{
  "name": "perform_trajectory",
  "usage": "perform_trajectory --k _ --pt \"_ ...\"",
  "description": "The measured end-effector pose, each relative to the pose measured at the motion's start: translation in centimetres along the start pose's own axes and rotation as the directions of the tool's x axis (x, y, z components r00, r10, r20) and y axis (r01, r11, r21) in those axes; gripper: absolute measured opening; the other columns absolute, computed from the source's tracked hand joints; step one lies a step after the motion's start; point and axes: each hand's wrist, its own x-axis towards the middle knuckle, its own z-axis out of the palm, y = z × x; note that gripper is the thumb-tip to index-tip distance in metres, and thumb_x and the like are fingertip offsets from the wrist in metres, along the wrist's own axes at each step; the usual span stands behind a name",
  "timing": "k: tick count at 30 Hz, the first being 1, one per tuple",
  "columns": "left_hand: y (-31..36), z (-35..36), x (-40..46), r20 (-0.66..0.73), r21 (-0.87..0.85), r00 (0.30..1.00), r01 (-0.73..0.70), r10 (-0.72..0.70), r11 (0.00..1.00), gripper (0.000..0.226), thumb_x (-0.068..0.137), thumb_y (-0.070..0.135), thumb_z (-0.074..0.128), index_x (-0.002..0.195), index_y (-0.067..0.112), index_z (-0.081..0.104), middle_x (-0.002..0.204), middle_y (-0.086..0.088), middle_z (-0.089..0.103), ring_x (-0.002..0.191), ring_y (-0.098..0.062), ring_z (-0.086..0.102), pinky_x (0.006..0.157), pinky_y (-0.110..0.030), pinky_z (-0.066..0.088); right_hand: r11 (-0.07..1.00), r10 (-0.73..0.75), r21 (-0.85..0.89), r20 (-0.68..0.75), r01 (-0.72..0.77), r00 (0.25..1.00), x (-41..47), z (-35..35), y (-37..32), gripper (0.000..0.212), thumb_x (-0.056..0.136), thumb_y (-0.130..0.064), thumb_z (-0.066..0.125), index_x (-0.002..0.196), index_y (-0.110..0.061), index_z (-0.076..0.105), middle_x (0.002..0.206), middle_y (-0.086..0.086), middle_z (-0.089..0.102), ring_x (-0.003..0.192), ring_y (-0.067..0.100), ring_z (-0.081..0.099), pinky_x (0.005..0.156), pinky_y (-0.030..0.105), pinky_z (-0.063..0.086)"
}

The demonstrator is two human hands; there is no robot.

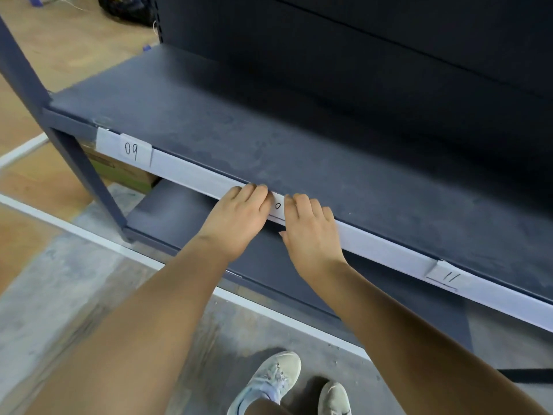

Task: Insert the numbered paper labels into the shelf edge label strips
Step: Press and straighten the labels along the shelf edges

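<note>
Head view, label (278, 206) between left hand (239, 218), right hand (311, 232), probably pinched

Below my view I see two pale sneakers (276, 381) on the grey concrete floor (59, 295). A white floor line (89, 232) runs diagonally past the rack's dark upright (74, 163). A cardboard box (119, 172) sits beneath the shelf's left end.

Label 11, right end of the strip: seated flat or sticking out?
Sticking out. Label 11 tilts off the strip, its lower edge hanging past the strip's face.
</note>
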Motion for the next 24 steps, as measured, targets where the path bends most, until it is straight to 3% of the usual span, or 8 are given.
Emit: perform_trajectory --k 5,7,12,17,24 --pt "0.1 0.6 0.4 -0.069 0.044 0.998 0.018 -0.015 0.999 0.069 0.034 0.002 0.081 0.099 0.005 0.057 0.089 -0.007 0.059 0.073 -0.023 0.058 0.064 -0.028 0.049 0.999 0.013 -0.047 -0.035 -0.014 0.999 0.6 0.4 -0.3 0.068 0.020 -0.026 0.090 0.085 -0.016 0.070 0.074 -0.002 0.059 0.060 0.016 0.055 0.053 0.023 0.040" --pt "0.1 0.3 0.8 -0.054 0.042 0.998 0.023 -0.021 0.999 0.061 0.032 0.005 0.085 0.089 0.007 0.065 0.082 -0.005 0.058 0.069 -0.022 0.057 0.059 -0.027 0.047 0.999 0.013 -0.044 -0.069 -0.016 0.998 0.7 0.5 -0.4 0.062 0.022 -0.021 0.089 0.079 -0.015 0.068 0.071 0.000 0.057 0.058 0.017 0.054 0.052 0.023 0.039" --pt "0.2 0.0 1.3 -0.040 -0.007 0.999 0.019 -0.020 1.000 0.047 0.029 0.001 0.086 0.069 0.007 0.062 0.070 -0.006 0.055 0.056 -0.022 0.053 0.046 -0.025 0.042 1.000 -0.005 -0.006 -0.134 0.004 0.991 0.9 0.7 0.0 0.057 0.022 -0.020 0.090 0.073 -0.015 0.066 0.069 0.001 0.056 0.057 0.018 0.054 0.050 0.022 0.039" --pt "0.2 -0.1 1.3 -0.063 -0.002 0.998 -0.016 0.016 1.000 0.041 0.031 0.001 0.084 0.062 0.009 0.058 0.064 -0.006 0.053 0.053 -0.023 0.052 0.048 -0.025 0.042 0.999 -0.015 0.036 -0.173 0.022 0.985 0.8 1.1 0.1 0.048 0.026 -0.015 0.088 0.065 -0.014 0.061 0.066 0.002 0.055 0.055 0.020 0.053 0.048 0.022 0.040" --pt "0.3 0.1 1.2 -0.063 0.007 0.998 0.000 0.001 1.000 0.043 0.031 0.005 0.085 0.066 0.011 0.060 0.067 -0.004 0.054 0.052 -0.021 0.052 0.049 -0.024 0.041 0.999 0.004 0.045 -0.194 0.005 0.981 0.8 1.1 0.0 0.048 0.028 -0.013 0.088 0.068 -0.013 0.061 0.067 0.002 0.055 0.055 0.020 0.053 0.049 0.022 0.040"
